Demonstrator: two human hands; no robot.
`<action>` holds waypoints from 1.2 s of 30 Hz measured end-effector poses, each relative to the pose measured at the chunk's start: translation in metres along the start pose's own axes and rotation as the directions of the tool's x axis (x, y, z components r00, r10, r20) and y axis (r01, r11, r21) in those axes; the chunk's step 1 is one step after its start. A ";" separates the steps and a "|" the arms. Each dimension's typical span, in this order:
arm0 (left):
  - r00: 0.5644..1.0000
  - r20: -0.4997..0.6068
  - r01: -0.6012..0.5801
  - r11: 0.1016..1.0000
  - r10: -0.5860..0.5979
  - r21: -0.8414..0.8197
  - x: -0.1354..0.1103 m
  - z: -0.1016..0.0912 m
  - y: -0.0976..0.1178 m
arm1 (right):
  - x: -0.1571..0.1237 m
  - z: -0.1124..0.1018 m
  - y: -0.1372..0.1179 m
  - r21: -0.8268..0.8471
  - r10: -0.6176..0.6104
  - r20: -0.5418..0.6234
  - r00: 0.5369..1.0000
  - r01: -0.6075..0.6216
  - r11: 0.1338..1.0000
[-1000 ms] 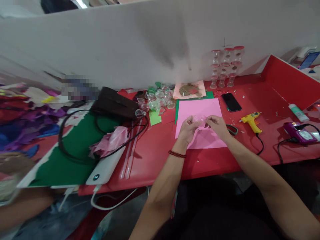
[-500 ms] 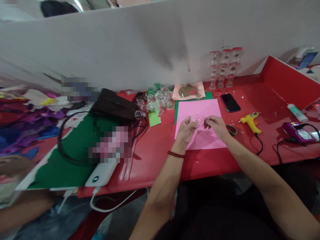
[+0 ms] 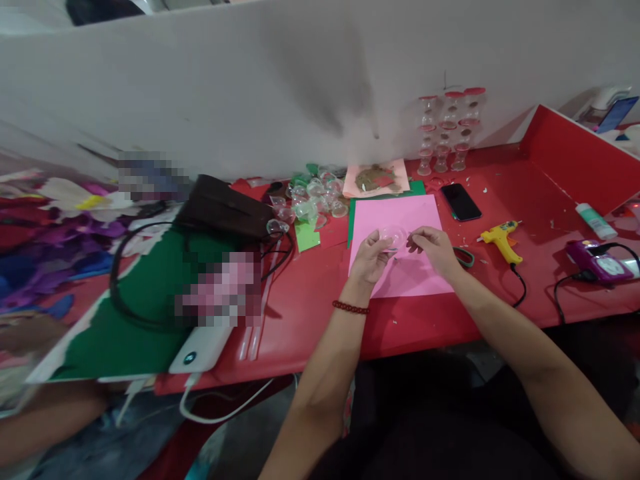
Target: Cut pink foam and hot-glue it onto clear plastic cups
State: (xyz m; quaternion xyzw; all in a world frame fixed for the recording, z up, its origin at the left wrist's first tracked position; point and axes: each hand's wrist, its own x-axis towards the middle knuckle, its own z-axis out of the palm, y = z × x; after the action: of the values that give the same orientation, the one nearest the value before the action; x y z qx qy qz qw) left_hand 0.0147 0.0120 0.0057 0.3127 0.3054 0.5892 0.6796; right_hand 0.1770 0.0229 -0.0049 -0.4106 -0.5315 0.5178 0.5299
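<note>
My left hand [image 3: 371,257], with a beaded bracelet at its wrist, is closed on a clear plastic cup [image 3: 393,236] over a pink sheet of paper [image 3: 415,283]. Just right of the cup, my right hand [image 3: 434,248] has its fingers pressed together in a pinch; whatever they hold is too small to make out. A heap of clear plastic cups [image 3: 316,197] lies to the left behind the sheet. Behind it, a peach paper [image 3: 397,175] bears a brown granular pile [image 3: 369,179].
Stacked cup figures [image 3: 443,133] stand by the white partition. To the right are a black phone [image 3: 461,202], a yellow glue gun [image 3: 504,241], a bottle [image 3: 596,221], a purple device [image 3: 597,263] and a red panel [image 3: 575,157]. A dark bag [image 3: 225,207] and white power bank [image 3: 203,350] lie left.
The view has shifted slightly. My left hand still holds the cup, and my right hand stays pinched close beside it, with only slight finger movement.
</note>
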 end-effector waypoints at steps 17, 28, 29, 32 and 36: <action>0.994 0.059 0.087 0.996 -0.087 0.002 -0.002 -0.001 -0.002 | 0.001 0.001 0.002 0.301 0.292 0.074 0.953 -0.301 0.905; 0.993 0.077 0.090 0.995 -0.093 0.047 -0.003 0.001 -0.002 | 0.003 0.005 0.012 0.304 0.283 0.061 0.957 -0.288 0.908; 0.992 0.084 0.089 0.995 -0.093 0.045 -0.003 0.001 -0.002 | 0.003 0.005 0.013 0.303 0.280 0.062 0.958 -0.286 0.909; 0.992 0.089 0.087 0.995 -0.091 0.044 -0.002 0.000 -0.003 | 0.003 0.004 0.011 0.317 0.288 0.075 0.955 -0.297 0.901; 0.993 0.082 0.086 0.995 -0.090 0.048 -0.002 -0.001 -0.002 | 0.002 0.004 0.005 0.324 0.274 0.080 0.959 -0.285 0.902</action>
State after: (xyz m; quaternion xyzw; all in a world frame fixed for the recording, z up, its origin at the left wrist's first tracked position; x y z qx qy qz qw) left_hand 0.0152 0.0099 0.0034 0.3385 0.3028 0.5380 0.7101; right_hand 0.1718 0.0254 -0.0094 -0.3787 -0.3810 0.6770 0.5030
